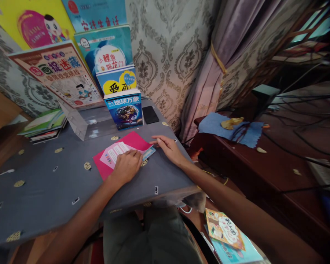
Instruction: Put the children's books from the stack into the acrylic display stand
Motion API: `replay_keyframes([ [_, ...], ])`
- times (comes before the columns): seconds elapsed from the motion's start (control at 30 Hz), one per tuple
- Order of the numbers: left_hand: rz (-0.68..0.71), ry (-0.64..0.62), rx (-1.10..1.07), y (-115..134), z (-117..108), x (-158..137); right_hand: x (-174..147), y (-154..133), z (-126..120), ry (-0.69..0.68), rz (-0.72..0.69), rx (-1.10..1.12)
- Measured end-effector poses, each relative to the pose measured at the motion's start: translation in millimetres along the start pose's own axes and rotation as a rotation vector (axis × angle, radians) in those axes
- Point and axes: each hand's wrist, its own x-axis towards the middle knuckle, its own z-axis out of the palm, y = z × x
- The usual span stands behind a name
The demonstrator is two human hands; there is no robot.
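A thin book with a bright pink cover (134,139) lies on the cloth-covered table before me. The cover carries a pale pink panel with small print, and a light-blue layer shows beneath its right edge. My left hand (128,164) rests palm-down across the book, fingers slightly bent over its lower right part. At the cover's raised right corner is my right hand (167,147), its fingers stretched out and its thumb apart. Whether the fingertips grip the corner is hard to see. Just behind stands a blue book with a globe picture (126,112).
A clear stand (84,126) holds several upright picture books (62,75) along the wall. A black phone (150,114) lies beside it. Stacked books (45,123) sit at the left. More books (222,229) lie low at the right, below a dark red cabinet (264,161) with a blue cloth (214,126).
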Motion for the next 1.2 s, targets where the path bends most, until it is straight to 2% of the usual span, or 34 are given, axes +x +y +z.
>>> replay_keyframes([
  [0.3, -0.015, -0.037, 0.028, 5, -3, -1, -2, -3, 0, 0.045, -0.059, -0.091],
  [0.47, -0.013, -0.035, 0.05, 7, 0, -4, -6, -8, 2, -0.024, -0.144, -0.303],
  [0.57, 0.023, 0.01, 0.03, 3, 3, -10, -8, -9, 5, -0.067, -0.187, -0.447],
  [0.7, 0.045, 0.045, 0.003, -8, 4, -28, -10, -11, 7, -0.075, -0.199, -0.544],
  [0.97, -0.085, 0.023, 0.068, -26, -4, -82, -14, -8, 8, -0.093, -0.248, -0.596],
  [1.2, -0.12, 0.029, 0.067, -32, -8, -110, -13, -8, 10, -0.115, -0.286, -0.693],
])
